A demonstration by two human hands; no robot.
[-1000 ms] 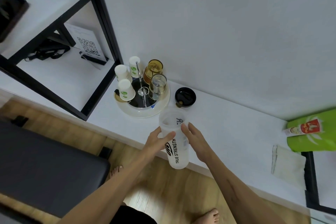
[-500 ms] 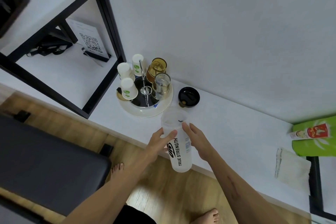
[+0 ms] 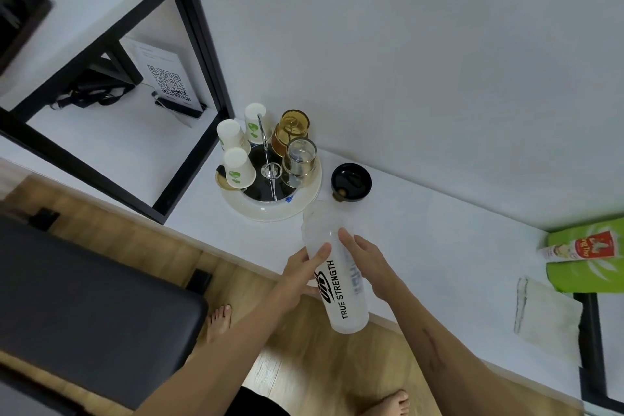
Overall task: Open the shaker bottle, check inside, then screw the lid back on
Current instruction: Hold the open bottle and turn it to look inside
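Both hands are wrapping around the shaker bottle (image 3: 341,280) right now: left hand (image 3: 300,272) is gripping the body from one side, right hand (image 3: 369,265) is cupping it from the other, fingers curled on the frosted plastic. They're holding it up off the white counter (image 3: 439,233), out over the front edge, tipped so the mouth is pointing away toward the wall.

Progress-wise, I'd say the opening part is done. The black lid (image 3: 351,182) is sitting by itself on the counter, just beside the round tray (image 3: 270,211) of upturned cups, well clear of the bottle. The check seems to be what's happening at the moment, or maybe just wrapping up. Screwing the lid back on is all still left.

Stuff I can't make out: the bottle's open end is looking blurry and washed out against the counter, so nothing inside is showing, and I can't tell if it's empty. Left palm is hiding behind the bottle too. The green packet (image 3: 587,257) on the right is getting cut off by the frame edge.
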